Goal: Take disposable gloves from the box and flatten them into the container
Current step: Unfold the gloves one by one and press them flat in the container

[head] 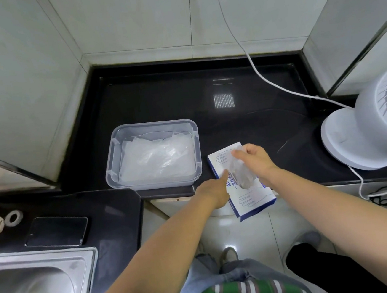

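Head view: On a black countertop (182,99), a white and blue glove box (253,199) lies at the front edge, partly overhanging it. A clear disposable glove (242,174) is pinched between the curled fingers of the right hand (256,159) just above the box opening. One straight digit of the left hand (214,192) is laid on the box top; whether its other fingers grip cannot be told. Just left of the box, a clear plastic container (111,155) is seen, with flattened gloves (158,159) lying inside.
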The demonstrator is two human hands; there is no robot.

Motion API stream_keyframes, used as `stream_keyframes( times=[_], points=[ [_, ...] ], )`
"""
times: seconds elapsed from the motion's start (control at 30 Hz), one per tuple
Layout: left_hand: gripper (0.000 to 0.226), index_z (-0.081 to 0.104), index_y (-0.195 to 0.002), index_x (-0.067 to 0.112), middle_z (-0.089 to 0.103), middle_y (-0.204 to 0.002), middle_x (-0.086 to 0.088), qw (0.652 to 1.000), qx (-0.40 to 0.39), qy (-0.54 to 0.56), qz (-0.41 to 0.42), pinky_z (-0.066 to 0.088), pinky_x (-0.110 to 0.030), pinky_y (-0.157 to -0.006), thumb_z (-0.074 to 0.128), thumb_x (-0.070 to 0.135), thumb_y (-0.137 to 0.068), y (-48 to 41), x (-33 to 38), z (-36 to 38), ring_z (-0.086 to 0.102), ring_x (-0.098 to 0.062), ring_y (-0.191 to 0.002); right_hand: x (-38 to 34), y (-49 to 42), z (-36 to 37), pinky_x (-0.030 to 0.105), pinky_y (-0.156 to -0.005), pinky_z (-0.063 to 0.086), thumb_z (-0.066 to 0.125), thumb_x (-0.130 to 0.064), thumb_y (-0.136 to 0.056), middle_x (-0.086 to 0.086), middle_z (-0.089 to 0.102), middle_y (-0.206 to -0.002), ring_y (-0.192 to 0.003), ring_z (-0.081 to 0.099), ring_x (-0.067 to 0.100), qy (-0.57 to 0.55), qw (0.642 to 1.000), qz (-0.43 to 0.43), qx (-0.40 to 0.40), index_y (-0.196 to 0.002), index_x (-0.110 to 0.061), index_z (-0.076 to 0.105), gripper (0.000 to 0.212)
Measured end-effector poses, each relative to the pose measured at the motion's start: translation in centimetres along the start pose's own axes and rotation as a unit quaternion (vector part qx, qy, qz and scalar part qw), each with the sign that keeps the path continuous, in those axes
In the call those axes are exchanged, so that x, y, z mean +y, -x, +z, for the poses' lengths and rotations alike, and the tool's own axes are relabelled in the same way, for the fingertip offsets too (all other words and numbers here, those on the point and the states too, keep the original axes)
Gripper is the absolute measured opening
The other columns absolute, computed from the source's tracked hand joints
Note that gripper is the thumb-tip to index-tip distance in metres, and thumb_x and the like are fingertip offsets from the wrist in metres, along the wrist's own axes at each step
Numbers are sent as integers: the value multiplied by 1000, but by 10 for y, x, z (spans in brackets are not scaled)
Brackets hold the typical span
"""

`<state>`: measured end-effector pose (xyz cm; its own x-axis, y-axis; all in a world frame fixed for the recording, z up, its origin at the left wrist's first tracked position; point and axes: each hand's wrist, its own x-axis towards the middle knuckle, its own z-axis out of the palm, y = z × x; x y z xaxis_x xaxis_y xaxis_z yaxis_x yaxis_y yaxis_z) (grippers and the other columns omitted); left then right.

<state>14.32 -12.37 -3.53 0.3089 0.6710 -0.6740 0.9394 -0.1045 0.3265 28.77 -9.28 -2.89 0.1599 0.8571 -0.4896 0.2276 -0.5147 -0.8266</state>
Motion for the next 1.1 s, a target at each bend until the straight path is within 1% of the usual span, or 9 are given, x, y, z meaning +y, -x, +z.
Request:
stream_keyframes(
  times=[0.23,0.37,0.47,0.6,0.67,0.73,0.9,1.0,1.1],
  points=[
    [68,-2,-155,31,52,-137,-10,999,-9,44,10,44,-36,-92,38,24,-101,1,-4,2,54,-30,-115,-16,6,-16,36,-73,52,54,-22,-93,11,68,-83,-79,63,22,-132,991,-38,2,-93,-3,65,22],
    [47,40,-146,16,57,-133,-15,988,82,128,24,45,-38,-97,40,19,-99,1,-2,-1,55,-34,-116,-16,3,-20,41,-84,52,59,-24,-93,19,69,-97,-89,64,24,-127,990,-47,-49,-103,-2,64,25],
    [34,63,-118,7,67,-106,-16,934,174,309,45,54,-39,-83,36,12,-98,10,6,-17,62,-30,-85,-7,5,-18,36,-77,50,63,-15,-92,8,68,-86,-85,62,23,-114,988,-59,-89,-95,-9,63,7],
    [36,61,-96,1,60,-78,-11,803,264,534,-5,52,-32,-62,35,25,-100,22,5,-56,55,-22,-63,-12,4,-10,40,-80,52,70,-15,-90,13,67,-95,-90,64,28,-117,982,-59,-136,-100,-12,62,13],
    [46,60,-86,5,61,-73,-9,760,254,597,-32,53,-34,-66,40,45,-100,24,-5,-74,57,-21,-64,-18,4,-3,38,-80,53,72,-14,-88,10,68,-96,-91,65,26,-106,979,-67,-161,-101,-13,61,17],
    [45,61,-83,13,60,-72,-5,774,230,588,-45,53,-29,-70,49,55,-94,28,-14,-82,57,-17,-67,-23,4,5,35,-79,50,75,-11,-85,7,66,-94,-88,63,21,-71,975,-85,-191,-104,-11,61,23],
    [12,67,-95,11,62,-85,3,780,271,564,-9,44,-14,-63,63,22,-94,28,-39,-82,52,-6,-71,-32,9,22,30,-89,50,77,-32,-83,0,67,-111,-101,64,13,4,968,-92,-234,-118,-18,59,42],
    [24,70,-112,10,68,-103,2,794,246,556,26,47,-17,-73,56,22,-98,30,-53,-82,59,-10,-91,-41,5,24,33,-107,40,47,-65,-92,0,61,-135,-128,54,17,-5,945,-34,-325,-134,-24,58,59],
    [29,66,-121,14,66,-117,-2,812,242,529,54,50,-19,-84,49,26,-101,33,-64,-82,60,-16,-109,-55,3,21,34,-100,40,39,-66,-94,8,65,-122,-111,60,18,-15,934,45,-353,-127,-7,63,72]
  ],
)
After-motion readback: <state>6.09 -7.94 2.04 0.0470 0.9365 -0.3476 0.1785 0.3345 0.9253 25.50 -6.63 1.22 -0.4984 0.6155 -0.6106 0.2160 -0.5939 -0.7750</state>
